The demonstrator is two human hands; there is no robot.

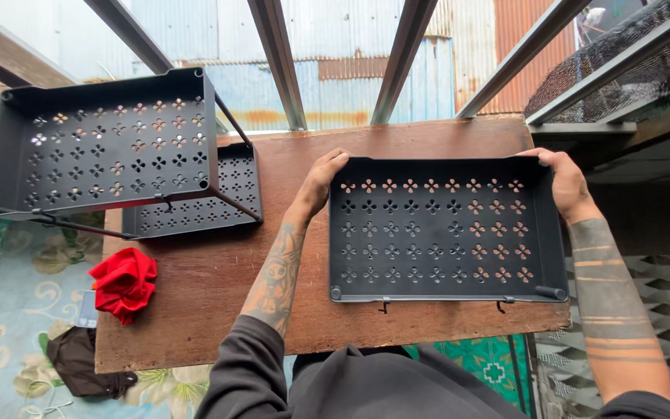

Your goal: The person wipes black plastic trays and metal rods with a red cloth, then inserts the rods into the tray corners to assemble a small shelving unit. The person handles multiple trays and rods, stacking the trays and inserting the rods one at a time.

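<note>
Both hands gripped one black tray [443,233], a shallow rectangular piece with rows of clover-shaped cut-outs in its floor. It lay flat on the right half of a brown wooden board [219,287], its near edge close to the board's front edge. The left hand [321,180] was clamped on the tray's far left corner, fingers curled over the rim. The right hand [564,180] was clamped on the far right corner in the same way. The hands sat well apart, the tray's full width between them. Both forearms were tattooed, with dark sleeves pushed up.

To the left, on the board's far left corner, stood a rack [118,155] of two more black trays with the same cut-outs, joined by thin rods, the upper tray tilted toward the camera. A crumpled red cloth [124,283] lay at the board's left edge, near the rack. Below the board, a dark cloth [83,361] lay on a floral-patterned floor [9,310]. Metal bars [281,62] slanted overhead, with corrugated sheeting [350,85] beyond.
</note>
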